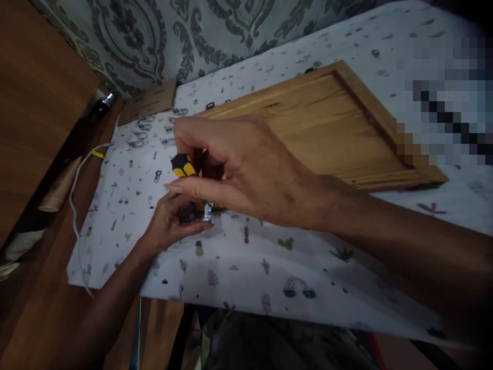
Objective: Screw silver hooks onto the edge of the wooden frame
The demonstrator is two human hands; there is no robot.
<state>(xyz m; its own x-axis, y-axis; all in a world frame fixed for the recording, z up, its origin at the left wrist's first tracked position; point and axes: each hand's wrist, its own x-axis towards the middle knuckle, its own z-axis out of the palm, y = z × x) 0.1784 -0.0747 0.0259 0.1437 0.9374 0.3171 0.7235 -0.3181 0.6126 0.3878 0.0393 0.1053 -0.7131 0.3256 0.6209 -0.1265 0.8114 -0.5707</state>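
Note:
My right hand (pixel 250 159) is closed round a black and yellow screwdriver handle (pixel 182 165); the shaft and tip are hidden behind the fingers. Below it, my left hand (pixel 165 218) pinches a small silver metal hinge (pixel 208 211), its thumb pressed along the lower side. Both hands meet at the near left end of a framed wooden door panel (pixel 308 123), which lies on the patterned sheet. My right hand hides that corner, so I cannot tell how the hinge sits against the wood.
Several metal hinges (pixel 140 134) lie at the back left beside a flat piece of cardboard (pixel 148 103). A white cable (pixel 73 200) hangs over the left edge of the white patterned sheet (pixel 246 272). A patterned wall (pixel 239 25) stands behind.

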